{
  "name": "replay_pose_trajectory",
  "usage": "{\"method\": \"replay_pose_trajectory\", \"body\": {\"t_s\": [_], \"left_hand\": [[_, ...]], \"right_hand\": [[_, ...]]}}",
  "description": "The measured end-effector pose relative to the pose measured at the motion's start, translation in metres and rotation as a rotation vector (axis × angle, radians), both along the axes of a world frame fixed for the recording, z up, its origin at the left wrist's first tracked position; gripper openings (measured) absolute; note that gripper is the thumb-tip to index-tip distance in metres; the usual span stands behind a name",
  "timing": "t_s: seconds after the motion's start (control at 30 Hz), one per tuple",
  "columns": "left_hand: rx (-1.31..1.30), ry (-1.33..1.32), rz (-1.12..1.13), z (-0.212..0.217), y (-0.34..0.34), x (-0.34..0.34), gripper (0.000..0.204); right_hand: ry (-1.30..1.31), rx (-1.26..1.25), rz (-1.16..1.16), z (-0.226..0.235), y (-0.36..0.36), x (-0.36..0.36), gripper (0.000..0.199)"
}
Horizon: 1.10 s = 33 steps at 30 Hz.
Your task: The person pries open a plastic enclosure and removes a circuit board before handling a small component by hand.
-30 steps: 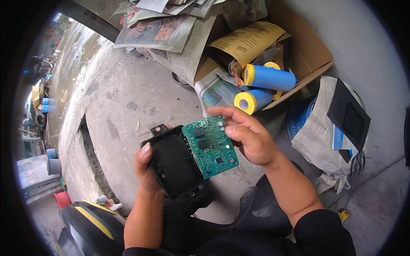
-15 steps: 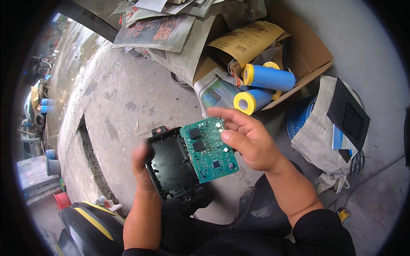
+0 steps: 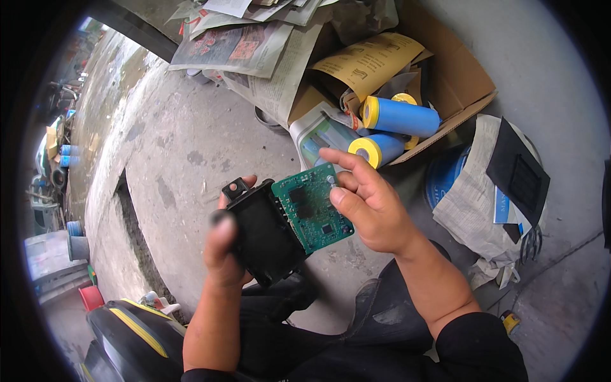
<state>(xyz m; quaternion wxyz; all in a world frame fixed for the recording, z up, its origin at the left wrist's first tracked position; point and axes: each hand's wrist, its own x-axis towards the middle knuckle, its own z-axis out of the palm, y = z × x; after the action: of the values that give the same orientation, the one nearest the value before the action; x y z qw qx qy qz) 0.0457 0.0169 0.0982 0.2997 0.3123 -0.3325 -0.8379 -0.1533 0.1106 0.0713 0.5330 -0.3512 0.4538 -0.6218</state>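
Note:
In my left hand [image 3: 224,249] is a black plastic housing [image 3: 267,232], gripped by its left side, the thumb lying over the near face and fingertips showing behind the top edge. A mounting tab with a hole sticks up at its upper left corner. My right hand [image 3: 372,204] pinches the right edge of a green circuit board [image 3: 316,207] between thumb and fingers, its index finger stretched along the top corner. The board's left edge meets the housing's right side. How far it reaches inside is hidden. Dark square components sit on the board's face.
Beyond my hands stands an open cardboard box [image 3: 461,83] with blue rolls [image 3: 401,114] and brown paper. Newspapers [image 3: 242,48] drape over its left side. At right, a blue bucket [image 3: 442,181] has newspaper and a black flat panel [image 3: 519,172] on top. A black-and-yellow bag [image 3: 137,337] lies lower left.
The housing has tilted, so its hollow interior no longer shows and a closed black face does. The board has turned with it and moved slightly upward. My right hand keeps its pinch.

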Motion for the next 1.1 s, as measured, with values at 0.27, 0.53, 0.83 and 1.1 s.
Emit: {"method": "replay_pose_trajectory", "body": {"t_s": [0.27,0.53,0.83,1.1], "left_hand": [[0.014,-0.051,0.026,-0.006,-0.001,-0.002,0.062],[0.107,-0.074,0.03,-0.009,-0.006,-0.005,0.056],[0.058,-0.12,0.059,-0.007,-0.004,-0.01,0.054],[0.01,-0.139,0.053,-0.006,-0.005,-0.011,0.051]], "right_hand": [[0.061,0.031,-0.029,-0.007,-0.003,-0.002,0.043],[-0.111,0.055,0.034,-0.007,-0.002,-0.006,0.051],[-0.186,0.05,0.065,-0.007,-0.003,-0.01,0.057],[-0.158,0.075,0.079,-0.009,-0.003,-0.01,0.065]]}}
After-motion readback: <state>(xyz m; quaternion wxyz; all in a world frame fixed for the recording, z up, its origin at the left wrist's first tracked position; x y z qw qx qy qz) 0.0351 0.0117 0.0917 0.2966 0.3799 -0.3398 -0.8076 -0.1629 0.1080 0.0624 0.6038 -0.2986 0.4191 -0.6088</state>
